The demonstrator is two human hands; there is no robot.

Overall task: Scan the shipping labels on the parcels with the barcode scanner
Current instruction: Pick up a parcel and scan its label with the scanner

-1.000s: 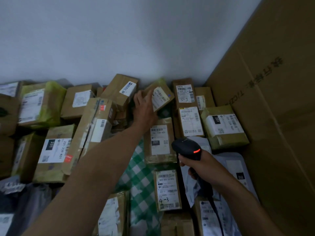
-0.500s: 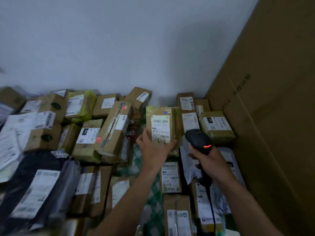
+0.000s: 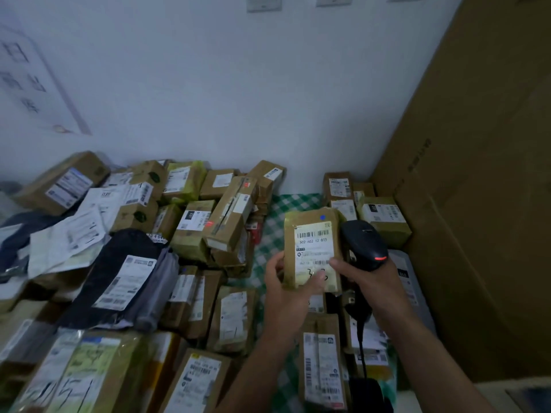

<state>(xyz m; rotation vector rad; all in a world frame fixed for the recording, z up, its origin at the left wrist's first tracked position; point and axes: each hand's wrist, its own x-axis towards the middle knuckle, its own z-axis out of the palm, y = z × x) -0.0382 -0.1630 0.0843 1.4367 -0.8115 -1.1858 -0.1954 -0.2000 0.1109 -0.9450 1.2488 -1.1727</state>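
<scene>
My left hand [image 3: 287, 286] grips a small brown parcel [image 3: 311, 222] upright, its white shipping label [image 3: 314, 247] with barcodes facing me and my thumb lying across the label's lower part. My right hand [image 3: 371, 281] holds the black barcode scanner [image 3: 362, 244] just to the right of the parcel. A red light glows on the scanner's back. Its head sits beside the parcel's right edge, and one right fingertip touches that edge. The scanner's black cable [image 3: 362, 347] hangs down between my forearms.
Many taped cardboard parcels [image 3: 229, 216] and dark mailer bags [image 3: 125, 278] with labels cover a green checked cloth [image 3: 272, 231]. A white wall stands behind. A tall cardboard sheet [image 3: 477, 204] walls off the right side. More labelled parcels [image 3: 322, 371] lie below my hands.
My left hand lifted the parcel out of the back row and brought it closer and upright. The right hand raised the scanner beside it. The view tilted up and left.
</scene>
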